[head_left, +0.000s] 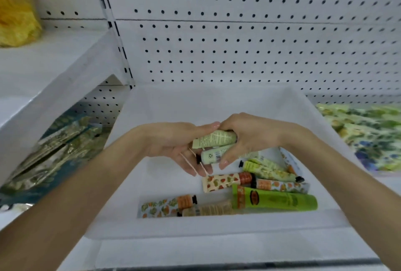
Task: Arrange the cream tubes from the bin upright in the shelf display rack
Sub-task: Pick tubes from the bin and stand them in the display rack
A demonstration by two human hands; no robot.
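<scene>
Forearms reach in low from both near corners and meet over the bin (217, 225), above the middle of its floor. Left hand (171, 144) first: palm turned up, fingers (191, 166) straight and a little spread, making a shelf under the load, with the thumb lying along the top. Between the hands sit the pale tubes (213, 139), two of them, stacked and lying crosswise over the bin, long axes running left to right. The top one shows its flat crimp at the left end. The lower one shows a black cap at the left end, so they look to be lying head to tail. Right hand (249, 138) has the real hold: fingers curled over the top tube, thumb hooked under the lower one, clamping the pair. Its palm hides their right ends.

Below and to the right on the bin floor lie the loose tubes (225, 181), flat and overlapping, with a big green tube (275, 200) against the near wall. Beyond the bin's far wall there's only pegboard (238, 42); I can't pick out the rack. My read: the right hand is the carrier. The pair is sideways and needs a quarter turn to stand, and one tube needs flipping.
</scene>
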